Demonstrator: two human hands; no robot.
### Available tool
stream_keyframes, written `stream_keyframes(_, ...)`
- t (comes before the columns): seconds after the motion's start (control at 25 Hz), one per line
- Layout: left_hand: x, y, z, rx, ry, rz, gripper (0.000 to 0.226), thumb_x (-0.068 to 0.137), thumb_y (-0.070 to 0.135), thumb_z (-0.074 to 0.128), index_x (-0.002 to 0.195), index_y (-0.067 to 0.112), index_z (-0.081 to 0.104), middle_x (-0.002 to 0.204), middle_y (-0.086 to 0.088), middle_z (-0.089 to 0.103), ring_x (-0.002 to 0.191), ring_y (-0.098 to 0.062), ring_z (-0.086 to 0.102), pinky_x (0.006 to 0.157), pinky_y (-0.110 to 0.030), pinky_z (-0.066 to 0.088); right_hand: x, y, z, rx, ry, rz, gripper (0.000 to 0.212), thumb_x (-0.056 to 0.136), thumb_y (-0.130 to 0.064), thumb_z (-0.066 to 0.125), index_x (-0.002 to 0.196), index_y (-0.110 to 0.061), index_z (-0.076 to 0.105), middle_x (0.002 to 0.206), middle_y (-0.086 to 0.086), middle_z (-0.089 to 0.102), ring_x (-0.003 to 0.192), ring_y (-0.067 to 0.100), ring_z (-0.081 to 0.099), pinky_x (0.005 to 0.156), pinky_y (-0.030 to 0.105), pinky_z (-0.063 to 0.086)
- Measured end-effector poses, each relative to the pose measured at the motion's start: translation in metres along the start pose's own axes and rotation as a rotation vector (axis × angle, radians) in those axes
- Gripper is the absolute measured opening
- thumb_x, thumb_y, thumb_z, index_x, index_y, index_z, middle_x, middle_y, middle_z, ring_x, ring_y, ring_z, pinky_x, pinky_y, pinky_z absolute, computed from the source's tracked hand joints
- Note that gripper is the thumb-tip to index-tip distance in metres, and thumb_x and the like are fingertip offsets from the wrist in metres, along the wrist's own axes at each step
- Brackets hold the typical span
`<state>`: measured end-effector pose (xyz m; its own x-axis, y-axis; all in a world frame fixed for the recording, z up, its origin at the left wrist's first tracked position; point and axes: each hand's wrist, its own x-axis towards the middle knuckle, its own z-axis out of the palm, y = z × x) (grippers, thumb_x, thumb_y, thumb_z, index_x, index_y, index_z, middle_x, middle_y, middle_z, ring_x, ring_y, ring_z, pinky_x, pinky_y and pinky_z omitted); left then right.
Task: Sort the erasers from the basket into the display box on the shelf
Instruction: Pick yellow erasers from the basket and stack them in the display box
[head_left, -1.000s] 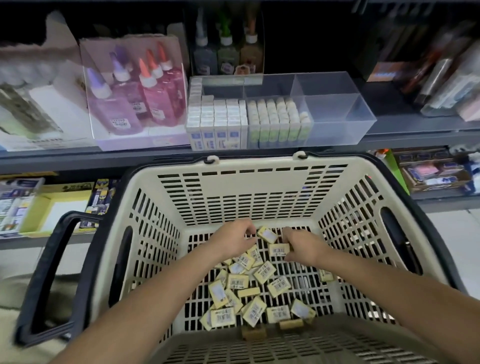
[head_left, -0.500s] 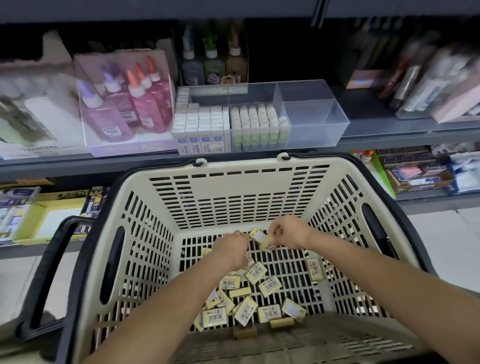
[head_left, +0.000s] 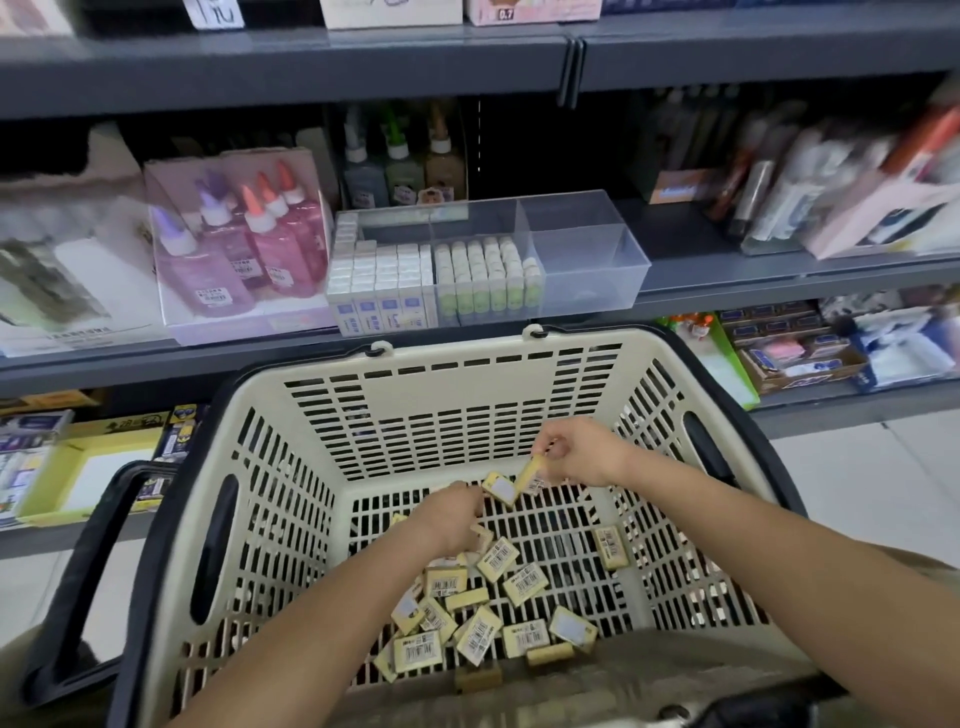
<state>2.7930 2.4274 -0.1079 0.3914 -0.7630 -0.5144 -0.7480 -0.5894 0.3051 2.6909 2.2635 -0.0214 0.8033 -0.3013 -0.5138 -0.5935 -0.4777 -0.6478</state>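
While small yellow rectangular erasers (head_left: 524, 577) lie at mixed angles on the floor of the cream slotted basket (head_left: 452, 410), the left hand (head_left: 452, 519) pinches 1 eraser (head_left: 500, 488) and the right hand (head_left: 582, 452) a 2nd eraser (head_left: 531, 475), long axis steeply tilted, before the clear display box (head_left: 582, 260) on the grey shelf (head_left: 727, 270).

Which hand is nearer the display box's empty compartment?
Right. The right hand, pinching an eraser, is up by the far wall of the basket, below the display box; the left hand is lower and further left.

Hands (head_left: 582, 452) with erasers (head_left: 500, 488) in basket (head_left: 452, 395)
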Motion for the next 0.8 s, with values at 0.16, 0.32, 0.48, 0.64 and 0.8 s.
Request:
stream_keyframes(0.16, -0.009, -0.006, -0.022, -0.383, 0.054, 0.005, 0.023, 0.083, 0.026, 0.068, 0.103, 0.016, 0.064, 0.104, 0.002, 0.057, 0.089, -0.014, 0.056, 0.076, -0.028, 0.046, -0.004, -0.015, -0.015, 0.027, 0.007, -0.031, 0.013, 0.083, -0.006, 0.066, 0.09, -0.015, 0.06, 0.081, -0.001, 0.063, 0.076, 0.014, 0.061, 0.073, 0.027, 0.051)
stream_keyframes(0.32, -0.017, 0.012, -0.081, -0.869, 0.315, 0.068, 0.011, 0.086, 0.016, 0.065, 0.094, 0.016, 0.057, 0.096, -0.004, 0.061, 0.089, -0.017, 0.058, 0.079, -0.028, 0.049, -0.019, -0.041, -0.055, -0.125, 0.382, -0.28, 0.013, 0.08, -0.021, 0.071, 0.093, -0.021, 0.068, 0.076, -0.014, 0.06, 0.071, 0.003, 0.057, 0.067, 0.005, 0.042)
stream_keyframes(0.48, -0.034, 0.037, -0.147, -0.988, 0.534, 0.257, 0.015, 0.085, 0.011, 0.064, 0.094, 0.022, 0.057, 0.088, 0.005, 0.065, 0.079, -0.003, 0.062, 0.069, -0.012, 0.049, -0.022, -0.063, -0.127, -0.029, 0.814, -0.501, 0.015, 0.078, -0.015, 0.073, 0.091, -0.022, 0.069, 0.079, -0.012, 0.063, 0.065, -0.008, 0.054, 0.068, 0.001, 0.038)
stream_keyframes(0.64, -0.039, 0.049, -0.178, -1.003, 0.656, 0.299, 0.019, 0.083, 0.01, 0.066, 0.091, 0.026, 0.06, 0.085, 0.007, 0.068, 0.078, -0.002, 0.062, 0.072, -0.01, 0.047, 0.009, -0.075, -0.165, -0.273, 0.679, -0.381, 0.011, 0.083, -0.017, 0.067, 0.093, -0.022, 0.069, 0.087, -0.007, 0.067, 0.081, 0.008, 0.06, 0.073, 0.009, 0.039)
stream_keyframes(0.8, -0.031, 0.049, -0.179, -1.048, 0.693, 0.234, 0.019, 0.083, 0.01, 0.067, 0.089, 0.027, 0.06, 0.083, 0.005, 0.067, 0.075, -0.004, 0.06, 0.068, -0.014, 0.048, 0.033, -0.077, -0.163, -0.474, 0.403, -0.371, 0.018, 0.089, -0.025, 0.061, 0.105, -0.021, 0.069, 0.102, -0.004, 0.069, 0.094, 0.011, 0.061, 0.086, 0.022, 0.046)
